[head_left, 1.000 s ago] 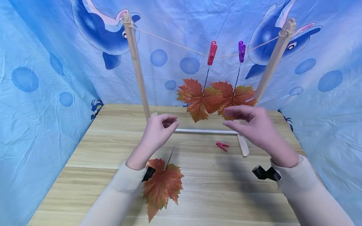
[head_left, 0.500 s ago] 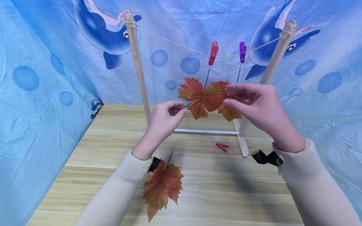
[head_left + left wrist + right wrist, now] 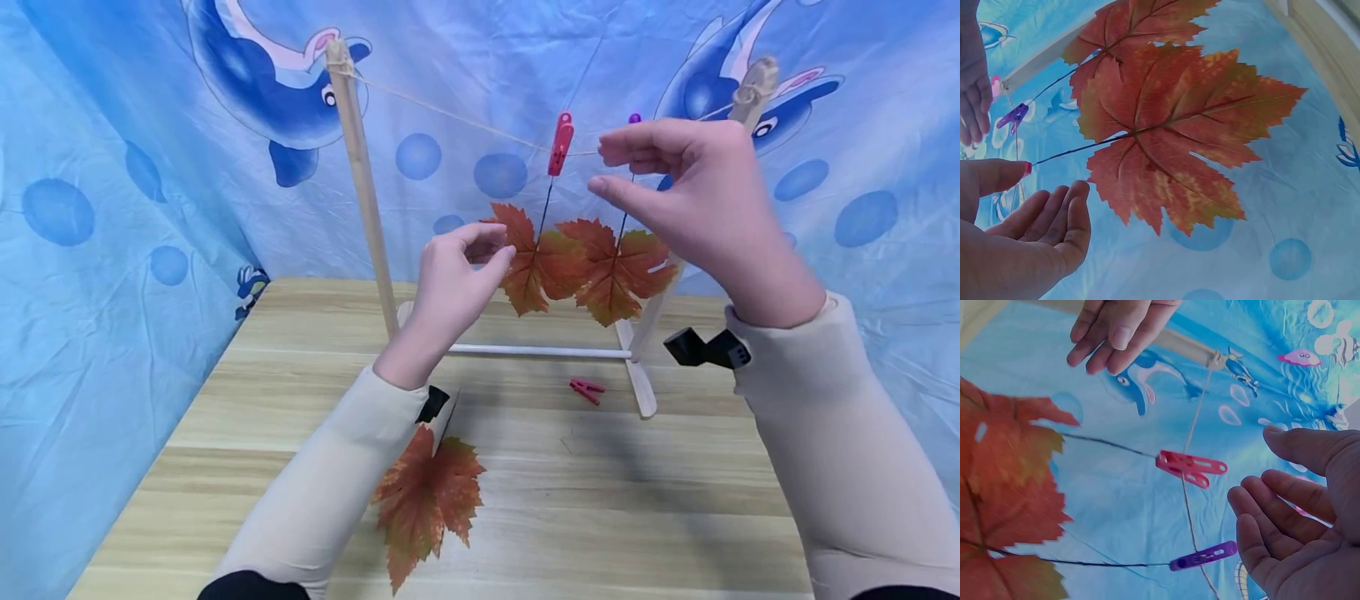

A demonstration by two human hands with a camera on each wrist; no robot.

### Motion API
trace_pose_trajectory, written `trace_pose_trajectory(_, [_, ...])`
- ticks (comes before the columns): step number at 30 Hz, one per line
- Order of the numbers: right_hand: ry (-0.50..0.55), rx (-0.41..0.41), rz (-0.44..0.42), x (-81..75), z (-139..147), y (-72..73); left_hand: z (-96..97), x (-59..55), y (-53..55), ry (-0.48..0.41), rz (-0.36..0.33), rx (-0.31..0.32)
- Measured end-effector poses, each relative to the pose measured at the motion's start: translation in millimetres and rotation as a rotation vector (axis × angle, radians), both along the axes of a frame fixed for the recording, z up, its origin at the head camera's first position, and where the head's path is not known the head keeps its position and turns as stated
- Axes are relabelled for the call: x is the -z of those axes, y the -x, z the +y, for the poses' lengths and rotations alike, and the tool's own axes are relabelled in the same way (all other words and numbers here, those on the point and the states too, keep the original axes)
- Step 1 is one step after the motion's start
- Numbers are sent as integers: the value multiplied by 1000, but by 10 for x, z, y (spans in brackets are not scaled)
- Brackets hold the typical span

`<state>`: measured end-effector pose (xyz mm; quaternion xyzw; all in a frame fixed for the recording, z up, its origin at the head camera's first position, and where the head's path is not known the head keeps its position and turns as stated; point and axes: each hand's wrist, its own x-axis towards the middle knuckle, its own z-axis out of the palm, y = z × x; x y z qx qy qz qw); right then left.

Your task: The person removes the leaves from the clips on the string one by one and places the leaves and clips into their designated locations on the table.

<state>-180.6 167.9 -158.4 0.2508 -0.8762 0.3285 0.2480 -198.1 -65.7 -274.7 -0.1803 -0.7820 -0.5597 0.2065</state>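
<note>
Both hands have just come up: we now get the right hand (image 3: 690, 196) level with the string (image 3: 1187, 503), just beside the purple clip (image 3: 1207, 555), and the left hand (image 3: 457, 271) near the left hanging leaf (image 3: 551, 267). Grip on both: spread, thumb and fingers apart, nothing held. We'd judge that puts both clipped leaves in easy reach. Contact with the purple clip? Mostly hidden in the head view, so we can't be sure. The loose leaf (image 3: 438, 492) lies toward the surface's (image 3: 247, 483) near edge, left of middle (stem toward the back edge); the loose red clip (image 3: 587, 390) sits farther back, right of middle.
</note>
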Motion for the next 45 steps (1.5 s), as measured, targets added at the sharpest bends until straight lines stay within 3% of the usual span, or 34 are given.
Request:
trace_pose_trajectory(13, [-194,62,38,-251,-12,227,189,-179,193,-15,37,-8])
trace_pose_trajectory(22, [-314,49,56,-414,-34,361,291,-283,316,-18,42,7])
trace_pose_trajectory(32, [-396,40,-66,-512,-141,553,376,-330,381,7,-1,-6])
trace_pose_trajectory(45, [-504,-31,-127,-538,-201,652,466,-295,473,58,2,-12])
